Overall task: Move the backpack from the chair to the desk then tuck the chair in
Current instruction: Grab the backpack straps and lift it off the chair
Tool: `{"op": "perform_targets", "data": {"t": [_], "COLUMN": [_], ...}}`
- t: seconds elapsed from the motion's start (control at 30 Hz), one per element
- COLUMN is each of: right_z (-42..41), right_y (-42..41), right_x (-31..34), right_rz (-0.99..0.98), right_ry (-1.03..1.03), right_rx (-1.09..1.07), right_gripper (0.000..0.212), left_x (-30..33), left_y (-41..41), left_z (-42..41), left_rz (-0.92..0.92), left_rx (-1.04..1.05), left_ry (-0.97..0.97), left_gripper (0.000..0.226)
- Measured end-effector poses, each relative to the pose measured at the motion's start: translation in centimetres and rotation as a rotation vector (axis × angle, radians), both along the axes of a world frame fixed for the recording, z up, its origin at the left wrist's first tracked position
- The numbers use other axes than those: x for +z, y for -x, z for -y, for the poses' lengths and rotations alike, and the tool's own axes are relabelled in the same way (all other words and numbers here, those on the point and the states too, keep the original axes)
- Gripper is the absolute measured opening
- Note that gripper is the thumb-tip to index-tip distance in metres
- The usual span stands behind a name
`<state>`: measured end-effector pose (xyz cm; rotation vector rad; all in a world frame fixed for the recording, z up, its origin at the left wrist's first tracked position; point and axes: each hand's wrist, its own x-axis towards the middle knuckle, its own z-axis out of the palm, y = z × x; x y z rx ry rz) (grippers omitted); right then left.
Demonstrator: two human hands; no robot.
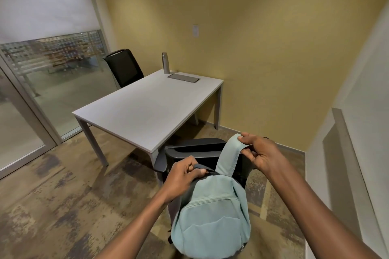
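Below the camera, the pale teal backpack (210, 212) stands upright, apparently on the chair (195, 149), its long axis pointing toward the desk (147, 107) ahead; left hand (181, 178) is closed on its top handle, right hand (261, 153) pinches a raised strap (229, 153)

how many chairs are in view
2. One black chair stands at the far side of the desk. The other chair is at the desk's near corner, mostly hidden behind the backpack.

Backpack (210, 214) pale teal; desk (147, 107) white; chair (197, 149) black.
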<state>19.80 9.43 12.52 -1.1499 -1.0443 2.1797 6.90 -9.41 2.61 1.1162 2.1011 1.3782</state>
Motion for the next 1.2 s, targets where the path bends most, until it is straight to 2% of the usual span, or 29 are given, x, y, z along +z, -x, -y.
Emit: {"op": "perform_targets", "data": {"t": [0.13, 0.17, 0.2, 0.27, 0.3, 0.33, 0.4, 0.43, 0.53, 0.6, 0.7, 0.8, 0.87, 1.03, 1.2], "right_z": [-1.7, -2.1, -2.7, -3.9, -4.0, -3.8, -3.5, -3.4, -3.3, -3.0, -2.9, -3.7, -4.4, -6.8, -9.5], "right_y": [-1.2, -1.5, -1.7, -2.4, -2.6, -2.8, -2.7, -2.6, -2.5, -2.4, -2.3, -2.8, -3.4, -5.7, -7.8], "right_x": [-0.2, -0.3, -0.7, -2.0, -2.5, -2.8, -3.2, -3.3, -3.1, -3.6, -5.1, -5.6, -4.8, 0.4, 6.3], "right_rz": [0.0, 0.066, 0.231, 0.752, 0.958, 1.047, 0.982, 0.879, 0.51, 0.439, 0.436, 0.38, 0.312, 0.161, 0.039], "right_ry": [-0.015, -0.105, -0.33, -1.015, -1.275, -1.411, -1.53, -1.558, -1.333, -1.302, -1.382, -1.473, -1.475, -1.375, -1.366], "right_rx": [-0.019, 0.023, 0.084, 0.238, 0.245, 0.22, 0.26, 0.381, 0.863, 1.018, 0.986, 0.771, 0.702, 0.725, 0.819], "right_gripper": [0.015, 0.006, 0.009, 0.036, 0.046, 0.051, 0.057, 0.061, 0.078, 0.07, 0.061, 0.041, 0.03, 0.024, 0.016], "left_x": [1.2, 1.5, 1.7, 2.0, 2.2, 2.5, 3.2, 3.7, 5.4, 6.5, 7.9, 9.1, 10.2, 14.0, 17.9], "left_y": [-0.8, -1.0, -1.1, -1.4, -1.5, -1.6, -1.6, -1.6, -2.0, -2.2, -2.2, -2.4, -3.0, -4.4, -5.4], "left_z": [-1.6, -1.9, -2.2, -2.6, -2.7, -2.9, -3.3, -3.5, -4.2, -4.8, -5.8, -7.0, -7.9, -10.8, -14.0], "left_rz": [-0.018, -0.029, -0.042, -0.068, -0.081, -0.094, -0.11, -0.11, -0.062, -0.052, -0.066, -0.06, -0.032, 0.046, 0.042], "left_rx": [-0.052, -0.061, -0.068, -0.083, -0.092, -0.101, -0.116, -0.123, -0.136, -0.128, -0.119, -0.131, -0.146, -0.194, -0.213], "left_ry": [0.003, 0.009, 0.017, 0.032, 0.035, 0.038, 0.037, 0.032, 0.003, -0.027, -0.1, -0.133, -0.167, -0.265, -0.297], "left_gripper": [0.026, 0.026, 0.027, 0.028, 0.028, 0.028, 0.027, 0.027, 0.023, 0.021, 0.024, 0.026, 0.021, 0.025, 0.018]}}
